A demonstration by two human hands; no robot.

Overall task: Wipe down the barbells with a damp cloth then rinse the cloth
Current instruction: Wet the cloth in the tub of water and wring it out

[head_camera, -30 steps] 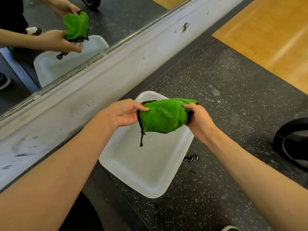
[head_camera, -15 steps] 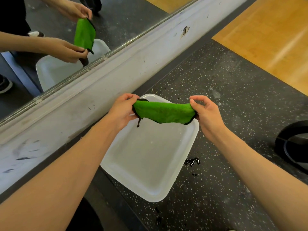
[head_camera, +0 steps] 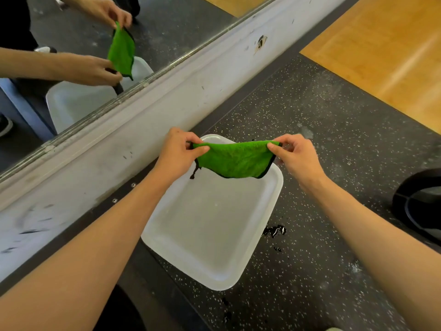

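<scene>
Green terry cleaning cloth with black edging (head_camera: 235,161): held spread above the far end of a white rectangular plastic tub (head_camera: 257,237), its lower edge sagging free; left hand (head_camera: 177,155) pinches the left top corner, right hand (head_camera: 294,154) pinches the right top corner. Tub sits on black speckled rubber floor (head_camera: 322,144), beside a grey scuffed wall ledge (head_camera: 143,120) under a mirror (head_camera: 78,37); small dark wet patch (head_camera: 274,231) just right of the tub.

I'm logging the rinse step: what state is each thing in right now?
Cloth: spread open, hanging above the tub.
Left hand: pinches the cloth's left corner.
Right hand: pinches its right corner.
Tub: upright on the floor, under the cloth.
Puddle: small spill on the floor beside the tub.
</scene>
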